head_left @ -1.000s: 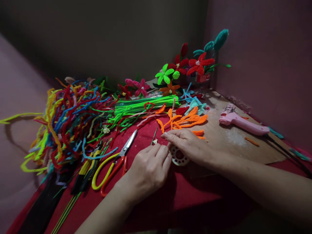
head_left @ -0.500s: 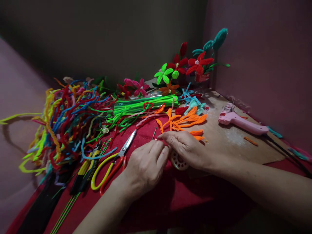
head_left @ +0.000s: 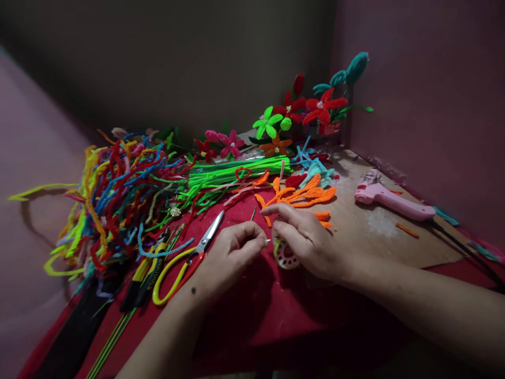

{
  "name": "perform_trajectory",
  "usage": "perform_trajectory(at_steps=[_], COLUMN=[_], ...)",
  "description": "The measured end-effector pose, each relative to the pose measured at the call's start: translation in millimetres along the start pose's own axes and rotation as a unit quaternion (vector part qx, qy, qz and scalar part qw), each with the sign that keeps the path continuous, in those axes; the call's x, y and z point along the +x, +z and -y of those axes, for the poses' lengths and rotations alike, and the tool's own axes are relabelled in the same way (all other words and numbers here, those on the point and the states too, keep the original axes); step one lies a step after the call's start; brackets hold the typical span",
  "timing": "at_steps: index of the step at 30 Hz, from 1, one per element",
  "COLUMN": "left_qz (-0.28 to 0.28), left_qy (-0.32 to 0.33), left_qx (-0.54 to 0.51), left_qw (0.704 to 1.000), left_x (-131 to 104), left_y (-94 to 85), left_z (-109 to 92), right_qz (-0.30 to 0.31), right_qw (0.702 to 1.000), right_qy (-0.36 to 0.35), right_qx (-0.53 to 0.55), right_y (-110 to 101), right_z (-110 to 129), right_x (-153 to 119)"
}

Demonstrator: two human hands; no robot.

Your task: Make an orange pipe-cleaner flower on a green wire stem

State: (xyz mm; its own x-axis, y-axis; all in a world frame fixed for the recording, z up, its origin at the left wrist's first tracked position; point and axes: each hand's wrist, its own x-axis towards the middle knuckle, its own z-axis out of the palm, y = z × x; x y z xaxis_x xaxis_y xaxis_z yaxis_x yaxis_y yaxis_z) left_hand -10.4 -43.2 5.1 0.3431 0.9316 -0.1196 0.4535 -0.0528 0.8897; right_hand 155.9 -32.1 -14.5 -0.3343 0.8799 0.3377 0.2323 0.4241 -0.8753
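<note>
My left hand (head_left: 240,250) is closed in a pinch near the middle of the red cloth, with a tiny pale bit showing at its fingertips. Just to its right, my right hand (head_left: 305,237) curls over a pale round spool (head_left: 287,255) with holes in its face, its index finger reaching out to the left. The spool seems held under the fingers. Orange fuzzy petals (head_left: 311,193) lie right behind my right hand. Scissors (head_left: 204,243) with yellow and red handles rest beside my left hand. A thin green stem (head_left: 253,213) lies between the hands and the petals.
A tangled heap of coloured pipe cleaners (head_left: 122,200) fills the left. Green pipe cleaners (head_left: 236,171) lie behind the hands, with fuzzy flowers (head_left: 267,122) at the back. Black-yellow pliers (head_left: 144,276) are at left; a pink glue gun (head_left: 394,201) with a cord sits on cardboard (head_left: 379,231) at right.
My hands have moved slightly apart at the fingertips. My left hand has turned, and a dark spot shows at its wrist. More of the spool's face is visible. The view has shifted a little.
</note>
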Motion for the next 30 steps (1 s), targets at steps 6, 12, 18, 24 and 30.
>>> perform_trajectory(at_steps=[6,12,18,24,30], left_qz=[0.129,0.125,0.052,-0.113,-0.132], left_qy=[-0.173,-0.156,-0.118,-0.081,-0.028], left_qx=[-0.295,-0.288,-0.178,-0.01,0.293], left_qw=[0.931,0.937,0.976,0.99,0.947], left_x=[2.8,3.6,5.3,10.6,12.4], left_y=[0.4,1.8,-7.5,-23.0,-25.4], left_z=[5.0,4.3,7.3,8.0,20.3], right_qz=[-0.017,-0.049,-0.139,-0.247,-0.157], right_qw=[0.994,0.977,0.976,0.938,0.926], right_qy=[-0.097,-0.192,-0.142,-0.087,-0.045], right_qx=[-0.04,-0.075,-0.091,-0.226,-0.34], right_y=[2.2,1.1,-22.3,-60.2,-63.9], right_z=[1.0,-0.1,-0.6,-24.5,-44.6], right_x=[-7.3,-11.3,-12.6,-37.4,-60.6])
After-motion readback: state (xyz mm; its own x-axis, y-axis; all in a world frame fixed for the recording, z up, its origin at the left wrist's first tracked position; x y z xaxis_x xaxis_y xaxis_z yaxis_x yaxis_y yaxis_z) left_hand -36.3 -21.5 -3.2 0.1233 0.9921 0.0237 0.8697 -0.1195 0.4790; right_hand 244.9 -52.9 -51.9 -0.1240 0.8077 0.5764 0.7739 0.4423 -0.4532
